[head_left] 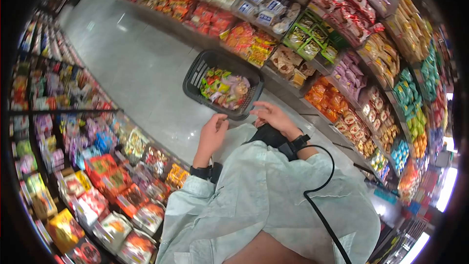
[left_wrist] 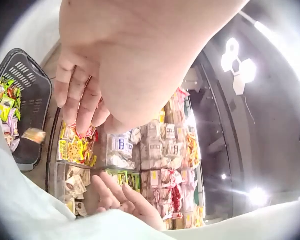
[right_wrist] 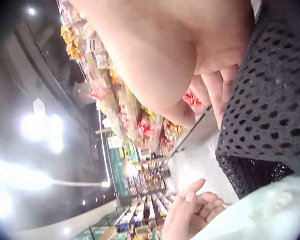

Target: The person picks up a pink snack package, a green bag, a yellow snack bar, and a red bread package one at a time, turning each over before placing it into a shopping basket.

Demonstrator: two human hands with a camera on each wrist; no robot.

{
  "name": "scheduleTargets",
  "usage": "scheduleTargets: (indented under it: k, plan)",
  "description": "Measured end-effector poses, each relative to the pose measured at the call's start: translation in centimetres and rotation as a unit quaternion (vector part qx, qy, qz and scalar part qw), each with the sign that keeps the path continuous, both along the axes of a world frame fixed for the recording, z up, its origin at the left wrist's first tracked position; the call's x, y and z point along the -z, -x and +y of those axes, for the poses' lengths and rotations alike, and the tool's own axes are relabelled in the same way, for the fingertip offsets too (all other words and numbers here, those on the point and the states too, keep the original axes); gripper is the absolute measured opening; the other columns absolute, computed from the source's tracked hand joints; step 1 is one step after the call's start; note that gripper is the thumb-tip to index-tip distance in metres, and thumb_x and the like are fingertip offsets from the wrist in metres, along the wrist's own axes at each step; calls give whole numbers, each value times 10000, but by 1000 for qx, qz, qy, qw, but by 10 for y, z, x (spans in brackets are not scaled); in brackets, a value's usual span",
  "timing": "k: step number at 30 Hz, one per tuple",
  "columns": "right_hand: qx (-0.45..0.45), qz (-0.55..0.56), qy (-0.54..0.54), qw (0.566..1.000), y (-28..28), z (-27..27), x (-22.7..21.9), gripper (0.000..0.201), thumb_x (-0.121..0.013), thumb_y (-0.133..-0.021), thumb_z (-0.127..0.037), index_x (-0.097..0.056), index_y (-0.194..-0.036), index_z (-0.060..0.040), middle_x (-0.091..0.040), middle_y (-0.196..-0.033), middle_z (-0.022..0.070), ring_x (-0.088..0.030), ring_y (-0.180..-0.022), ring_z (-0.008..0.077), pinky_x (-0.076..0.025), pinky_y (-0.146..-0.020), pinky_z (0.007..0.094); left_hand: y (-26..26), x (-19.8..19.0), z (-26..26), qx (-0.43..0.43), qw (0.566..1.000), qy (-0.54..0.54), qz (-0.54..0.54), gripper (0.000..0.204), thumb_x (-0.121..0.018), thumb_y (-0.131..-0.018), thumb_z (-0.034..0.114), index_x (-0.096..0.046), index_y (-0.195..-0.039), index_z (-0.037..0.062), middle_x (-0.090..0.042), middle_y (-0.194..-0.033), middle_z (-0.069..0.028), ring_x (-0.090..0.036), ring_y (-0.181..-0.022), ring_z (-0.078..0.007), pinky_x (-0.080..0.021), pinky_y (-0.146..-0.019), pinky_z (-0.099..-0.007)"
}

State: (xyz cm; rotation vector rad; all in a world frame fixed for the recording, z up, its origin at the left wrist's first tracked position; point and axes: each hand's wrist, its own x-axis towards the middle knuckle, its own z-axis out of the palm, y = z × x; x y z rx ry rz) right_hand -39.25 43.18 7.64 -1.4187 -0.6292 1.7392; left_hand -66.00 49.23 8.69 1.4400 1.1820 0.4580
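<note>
My left hand point(head_left: 213, 132) is held in front of the body with its fingers loosely bent and nothing in them. To its right my right hand point(head_left: 273, 117) reaches toward the basket's near end, fingers fairly straight and holding nothing. A dark grey shopping basket point(head_left: 189, 84) stands on the floor just beyond both hands. Inside lie many small snack packets point(head_left: 220, 85) in green, red and lilac wrappers. In the left wrist view a blurred orange-and-cream packet point(left_wrist: 34, 135) shows over the basket. Black perforated fabric point(right_wrist: 270, 105) hangs close beside the right hand in the right wrist view.
Shelves of bagged snacks point(head_left: 325, 98) run along the right and far side, close to the basket. Another packed display point(head_left: 105, 176) lines the left. Grey tiled floor point(head_left: 137, 49) lies between them. A black cable point(head_left: 320, 181) runs from the right wrist over the shirt.
</note>
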Motion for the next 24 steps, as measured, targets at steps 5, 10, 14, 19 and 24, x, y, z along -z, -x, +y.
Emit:
scheduleTargets:
  k: [5, 10, 14, 19, 24]
  plan:
    - [68, -30, 31, 997, 36, -5, -9, 350, -603, -1009, -233, -592, -1321, -74, -715, -1163, 42, -634, -846, 92, -528, -807, 249, 35, 12, 69, 152, 988, -5, 30, 205, -648, -971, 160, -651, -1129, 30, -683, -864, -70, -645, -787, -130, -531, -757, -294]
    - [189, -48, 81, 977, 62, -39, -26, 301, -624, -998, -233, -627, -1257, -80, -718, -1148, 24, -613, -814, 81, -516, -783, 242, 57, 49, 105, 257, 964, 39, 50, 195, -646, -968, 153, -653, -1125, 39, -699, -893, -69, -648, -817, -131, -530, -770, -295]
    - [338, -17, 128, 932, 77, -81, -35, 259, -628, -989, -228, -634, -1214, -100, -713, -1123, 18, -586, -782, 74, -494, -758, 232, 44, 67, 123, 353, 930, 71, 76, 224, -648, -961, 197, -655, -1128, 47, -717, -918, -101, -683, -857, -189, -538, -797, -327]
    - [512, 55, 127, 848, 99, -126, -44, 210, -626, -979, -203, -631, -1171, -115, -692, -1051, 3, -544, -751, 64, -475, -736, 225, -12, 60, 126, 469, 880, 21, 73, 240, -668, -955, 224, -655, -1120, 50, -726, -923, -115, -702, -848, -223, -538, -780, -339]
    - [568, 117, 102, 808, 107, -171, -35, 199, -570, -1019, -177, -617, -1195, -99, -644, -1009, -10, -499, -707, 48, -474, -700, 215, -80, 34, 97, 502, 865, 7, 17, 201, -664, -963, 184, -651, -1095, 33, -678, -830, -43, -645, -766, -128, -514, -716, -290]
